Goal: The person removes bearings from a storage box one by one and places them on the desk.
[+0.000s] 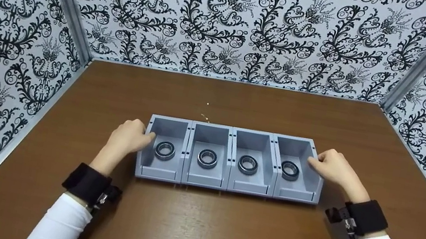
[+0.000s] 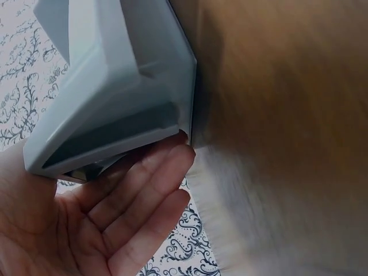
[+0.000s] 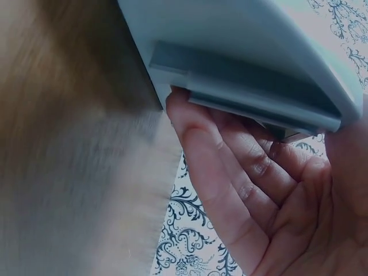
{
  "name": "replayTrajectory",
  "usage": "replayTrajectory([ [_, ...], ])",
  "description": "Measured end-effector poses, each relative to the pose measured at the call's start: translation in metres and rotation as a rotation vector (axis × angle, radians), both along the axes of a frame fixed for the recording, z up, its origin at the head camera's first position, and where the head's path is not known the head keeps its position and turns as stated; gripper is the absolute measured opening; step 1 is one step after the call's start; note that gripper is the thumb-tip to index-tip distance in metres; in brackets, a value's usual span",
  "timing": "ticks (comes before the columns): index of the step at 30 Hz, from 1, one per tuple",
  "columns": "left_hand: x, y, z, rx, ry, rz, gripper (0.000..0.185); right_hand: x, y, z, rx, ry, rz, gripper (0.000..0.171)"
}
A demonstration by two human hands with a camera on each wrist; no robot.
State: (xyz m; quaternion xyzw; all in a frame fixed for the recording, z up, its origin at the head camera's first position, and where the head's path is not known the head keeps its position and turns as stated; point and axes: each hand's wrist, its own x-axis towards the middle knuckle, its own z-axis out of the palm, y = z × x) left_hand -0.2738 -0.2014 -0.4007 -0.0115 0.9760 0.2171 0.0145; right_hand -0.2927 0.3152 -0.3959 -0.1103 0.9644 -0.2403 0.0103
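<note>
A row of several joined grey storage bins (image 1: 204, 181) sits on the table, with one ball bearing in each compartment. The leftmost bearing (image 1: 163, 157) and the rightmost bearing (image 1: 284, 169) lie flat on their bin floors. My left hand (image 1: 128, 137) grips the left end wall, thumb over its edge. At the opposite end my right hand (image 1: 335, 169) holds the right wall the same way. Both wrist views show the fingers (image 2: 138, 195) bent along the outside, by the ridge of the bin's side (image 3: 259, 109).
The brown wooden table (image 1: 194, 225) extends around the bins. Black-and-white patterned walls (image 1: 230, 22) enclose its back and sides, with grey posts (image 1: 69, 2) at the corners. Small pale specks (image 1: 205, 117) lie behind the bins.
</note>
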Motion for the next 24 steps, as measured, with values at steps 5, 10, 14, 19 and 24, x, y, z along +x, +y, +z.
replayTrajectory([
  [5,-0.005,0.000,-0.002,0.000,0.010,0.009,0.049,-0.004,0.001,0.001,-0.008,-0.003,0.002,0.048],
  [10,-0.011,0.001,-0.002,-0.001,0.012,0.006,0.049,-0.008,0.001,0.001,0.000,-0.001,-0.004,0.048],
  [14,-0.014,0.002,-0.002,0.000,0.009,0.010,0.048,-0.012,0.001,0.001,0.007,0.008,-0.003,0.047],
  [19,-0.018,0.003,-0.003,0.012,0.015,0.013,0.048,-0.018,0.002,0.001,0.009,0.001,-0.007,0.047],
  [24,-0.022,0.004,-0.003,0.027,0.020,0.022,0.049,-0.023,0.003,0.001,-0.011,-0.009,-0.015,0.047],
])
